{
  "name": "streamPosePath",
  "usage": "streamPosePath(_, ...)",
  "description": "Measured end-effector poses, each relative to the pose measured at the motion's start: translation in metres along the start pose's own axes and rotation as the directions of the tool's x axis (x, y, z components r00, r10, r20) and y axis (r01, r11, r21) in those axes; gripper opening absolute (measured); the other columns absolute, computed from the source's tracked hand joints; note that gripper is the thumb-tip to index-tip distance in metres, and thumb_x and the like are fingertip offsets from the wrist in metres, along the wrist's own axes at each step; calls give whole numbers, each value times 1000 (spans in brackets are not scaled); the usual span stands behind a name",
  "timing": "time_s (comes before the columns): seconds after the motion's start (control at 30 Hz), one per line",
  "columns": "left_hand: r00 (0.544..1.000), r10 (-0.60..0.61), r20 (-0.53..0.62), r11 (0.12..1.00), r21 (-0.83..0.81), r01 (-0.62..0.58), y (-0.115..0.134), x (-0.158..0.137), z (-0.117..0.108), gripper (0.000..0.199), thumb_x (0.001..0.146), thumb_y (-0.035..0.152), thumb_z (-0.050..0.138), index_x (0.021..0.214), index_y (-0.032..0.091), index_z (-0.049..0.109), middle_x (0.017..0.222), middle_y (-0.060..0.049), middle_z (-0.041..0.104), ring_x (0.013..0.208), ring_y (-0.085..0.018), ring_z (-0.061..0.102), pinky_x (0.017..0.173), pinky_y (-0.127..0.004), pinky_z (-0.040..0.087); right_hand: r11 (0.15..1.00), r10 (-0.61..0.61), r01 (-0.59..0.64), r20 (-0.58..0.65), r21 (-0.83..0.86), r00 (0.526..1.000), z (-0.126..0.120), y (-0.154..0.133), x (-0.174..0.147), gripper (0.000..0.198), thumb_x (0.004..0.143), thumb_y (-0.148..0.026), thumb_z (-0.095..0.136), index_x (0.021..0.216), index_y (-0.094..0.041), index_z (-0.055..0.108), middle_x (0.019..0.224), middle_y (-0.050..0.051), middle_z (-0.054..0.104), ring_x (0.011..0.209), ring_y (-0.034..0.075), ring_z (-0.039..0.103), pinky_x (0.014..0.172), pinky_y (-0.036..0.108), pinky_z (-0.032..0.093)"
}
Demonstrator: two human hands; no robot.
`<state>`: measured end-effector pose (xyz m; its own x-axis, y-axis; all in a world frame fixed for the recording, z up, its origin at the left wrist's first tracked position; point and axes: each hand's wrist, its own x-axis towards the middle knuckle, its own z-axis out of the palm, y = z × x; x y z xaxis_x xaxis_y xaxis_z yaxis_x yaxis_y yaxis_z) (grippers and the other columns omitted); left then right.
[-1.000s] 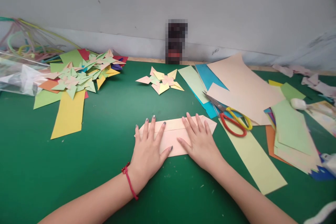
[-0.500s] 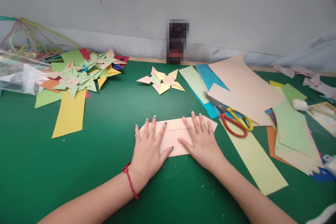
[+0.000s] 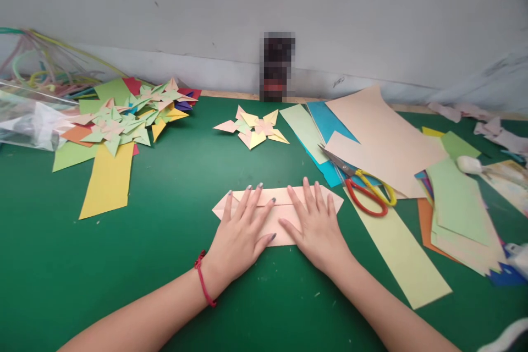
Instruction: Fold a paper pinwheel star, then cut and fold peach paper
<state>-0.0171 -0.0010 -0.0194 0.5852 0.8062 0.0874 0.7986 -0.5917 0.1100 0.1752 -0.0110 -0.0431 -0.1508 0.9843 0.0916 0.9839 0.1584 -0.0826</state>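
Note:
A pale pink sheet of folded paper (image 3: 280,225) lies flat, with a strip folded over along its far side and a pointed corner at each end. My left hand (image 3: 241,236) rests on its left half, fingers spread. On the right half lies my right hand (image 3: 315,228), also flat with its fingers apart. Both palms hide part of the paper. Beyond the hands sits a pink and yellow folded paper star (image 3: 258,126). Scissors (image 3: 358,181) with red and yellow handles lie to the right of my right hand.
On the left are several folded stars (image 3: 119,126), a yellow strip (image 3: 108,181) and a clear plastic bag (image 3: 28,115). To the right lie a large peach sheet (image 3: 383,143), a pale green strip (image 3: 404,253) and stacked cut papers (image 3: 464,203). A grey wall (image 3: 165,11) stands behind the green table (image 3: 144,275).
My left hand has slid slightly right across the paper, uncovering its left pointed end. My right hand stays in nearly the same place.

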Motion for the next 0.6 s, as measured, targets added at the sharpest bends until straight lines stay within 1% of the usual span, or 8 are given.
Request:
streamPosePath(0.07,998,59,28,998,-27,-58,-1,1,1,54,90,47,34,139,24,30,150,-10,15,136,-30,15,107,-56,13,1000,28,-27,-9,8,1000,1,-2,-2,63,87,-56,32,141,-24,28,151,12,10,137,34,6,105,57,16)
streamPosePath(0.23,997,50,65,996,-77,-45,-5,1,5,58,89,49,34,141,25,26,150,-10,13,136,-31,14,106,-55,18,998,53,-52,-39,31,998,0,-5,-4,65,87,-56,35,142,-23,26,151,13,5,137,34,5,105,57,16)
streamPosePath(0.3,996,55,67,995,-81,-49,-7,0,5,57,89,48,35,141,25,26,150,-9,13,136,-30,14,106,-55,19,999,9,-7,-52,37,999,-3,-5,-3,65,86,-56,36,141,-23,27,151,11,2,137,35,3,104,58,15)
streamPosePath(0.37,997,57,59,996,-79,-52,-8,1,5,57,89,46,37,141,25,25,150,-9,14,136,-30,15,106,-54,18,995,-89,91,-43,39,995,-7,-5,-3,61,87,-54,38,140,-26,30,152,9,3,137,35,2,105,59,14)
streamPosePath(0.47,997,53,58,996,-72,-49,-10,1,2,57,90,43,38,142,25,23,150,-9,15,136,-30,16,107,-54,19,972,-230,230,7,45,973,-11,-5,-3,57,89,-50,36,140,-26,30,151,9,8,137,33,3,105,58,14)
streamPosePath(0.53,997,51,59,997,-66,-48,-9,1,1,57,90,40,38,142,25,22,150,-9,16,136,-30,17,106,-54,19,965,-259,257,26,45,966,-12,-6,-4,56,90,-47,34,141,-24,28,151,10,12,137,32,5,105,58,15)
streamPosePath(0.6,997,52,51,997,-61,-49,-9,1,0,56,90,39,39,142,25,23,149,-9,16,136,-30,17,106,-55,19,965,-259,258,34,40,965,-11,-7,-6,54,92,-42,33,142,-22,26,150,9,14,137,30,7,105,58,16)
